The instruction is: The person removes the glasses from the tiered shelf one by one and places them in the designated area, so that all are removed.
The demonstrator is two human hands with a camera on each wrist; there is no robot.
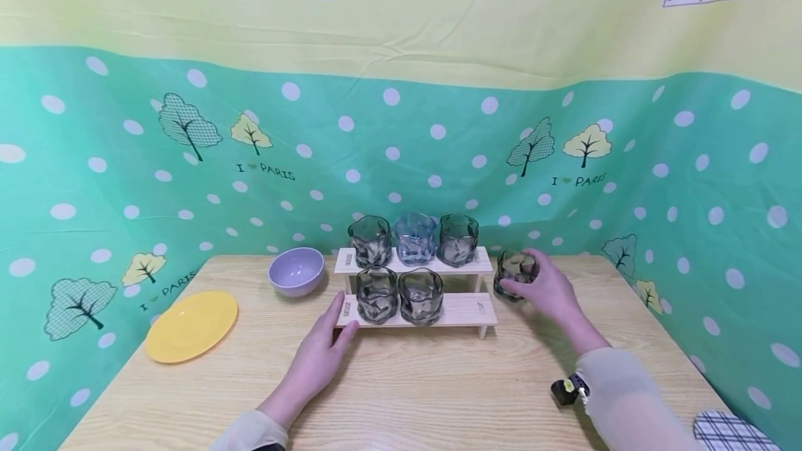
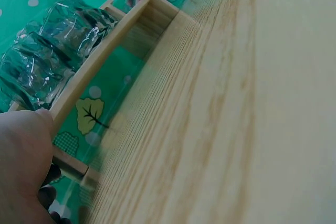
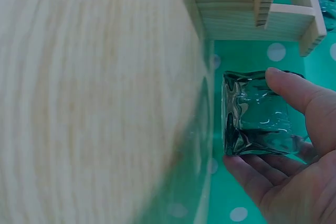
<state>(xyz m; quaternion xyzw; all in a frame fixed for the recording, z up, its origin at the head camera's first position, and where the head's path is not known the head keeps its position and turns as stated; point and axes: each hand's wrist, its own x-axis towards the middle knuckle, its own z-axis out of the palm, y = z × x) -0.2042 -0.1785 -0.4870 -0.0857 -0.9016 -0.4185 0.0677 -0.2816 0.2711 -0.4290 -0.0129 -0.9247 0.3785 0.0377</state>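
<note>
My right hand (image 1: 551, 289) grips a dark grey glass cup (image 3: 260, 114) with a wavy wall, thumb on one side and fingers on the other. The cup is beside the right end of the two-tier wooden stand (image 1: 479, 308). At the stand's left end, my left hand (image 1: 322, 346) holds the lower shelf, thumb at its front edge. On the lower shelf stand two grey glass cups (image 1: 377, 298). A blue glass cup (image 1: 415, 239) stands on the upper shelf between two more grey glass cups (image 1: 459, 239).
Left of the stand are a purple bowl (image 1: 296, 272) and a yellow plate (image 1: 192, 326) on the wooden table (image 1: 438, 388). A green and yellow patterned cloth (image 1: 388, 138) hangs behind and at the sides. Checked fabric (image 1: 729, 430) shows at the bottom right.
</note>
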